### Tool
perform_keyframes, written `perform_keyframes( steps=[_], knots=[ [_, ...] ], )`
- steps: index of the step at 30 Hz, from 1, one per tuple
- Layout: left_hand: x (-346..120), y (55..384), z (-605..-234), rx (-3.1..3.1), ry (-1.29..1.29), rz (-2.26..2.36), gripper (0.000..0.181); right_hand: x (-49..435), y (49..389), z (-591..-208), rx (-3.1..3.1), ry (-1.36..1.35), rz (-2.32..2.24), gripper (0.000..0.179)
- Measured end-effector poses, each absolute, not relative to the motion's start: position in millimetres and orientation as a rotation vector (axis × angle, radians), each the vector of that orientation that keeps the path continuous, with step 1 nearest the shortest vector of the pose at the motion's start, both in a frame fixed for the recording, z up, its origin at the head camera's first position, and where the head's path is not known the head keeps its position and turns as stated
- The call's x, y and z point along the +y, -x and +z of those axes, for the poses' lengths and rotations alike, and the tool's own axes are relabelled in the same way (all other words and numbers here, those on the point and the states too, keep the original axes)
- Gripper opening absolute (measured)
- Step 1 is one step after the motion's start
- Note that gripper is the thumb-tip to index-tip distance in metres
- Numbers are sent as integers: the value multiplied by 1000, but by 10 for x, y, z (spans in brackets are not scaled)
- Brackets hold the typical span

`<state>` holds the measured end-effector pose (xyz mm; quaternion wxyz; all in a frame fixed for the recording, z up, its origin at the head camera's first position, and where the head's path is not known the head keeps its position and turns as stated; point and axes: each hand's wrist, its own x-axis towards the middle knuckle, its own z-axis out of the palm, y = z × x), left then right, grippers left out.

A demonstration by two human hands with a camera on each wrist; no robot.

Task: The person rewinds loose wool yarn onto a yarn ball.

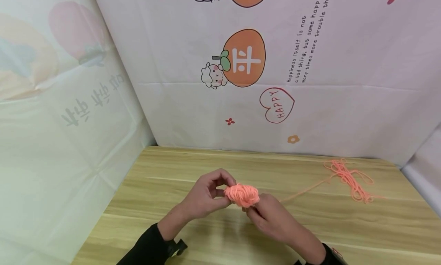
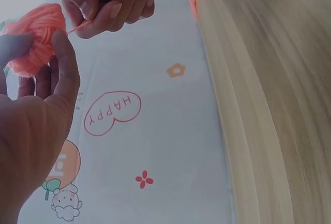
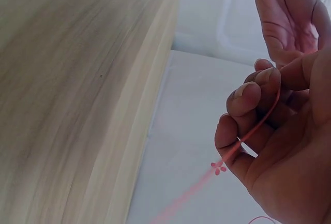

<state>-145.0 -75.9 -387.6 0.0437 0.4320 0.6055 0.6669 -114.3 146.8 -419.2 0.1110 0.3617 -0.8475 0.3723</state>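
A coral ball of yarn (image 1: 242, 195) is held above the wooden table. My left hand (image 1: 206, 192) pinches it between thumb and fingers from the left side; the left wrist view shows thumb and fingers pressed on the ball (image 2: 39, 38). Close by on the right, my right hand (image 1: 272, 217) has its fingers curled round the yarn strand (image 3: 258, 123). In the right wrist view the strand crosses its fingers and leaves toward the lower left. A short taut length joins the ball to this hand in the left wrist view.
A loose tangle of the same yarn (image 1: 349, 179) lies at the back right of the wooden table (image 1: 165, 165), with a strand running from it to the right hand. A printed white cloth (image 1: 193, 116) hangs behind the table, and another pale cloth (image 1: 44, 161) hangs at the left.
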Motion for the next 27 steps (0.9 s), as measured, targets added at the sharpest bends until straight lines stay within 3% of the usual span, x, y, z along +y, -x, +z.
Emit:
perform_keyframes(
  steps=[14,27],
  knots=[
    [-797,1442,-3755,2180,-1075,2001,23,1416,1113,-4174,-2470,-1097,1017,29],
    [-760,1433,-3807,2409,-1176,1737,26,1406,1094,-4161,-2498,-1033,922,23]
  ],
)
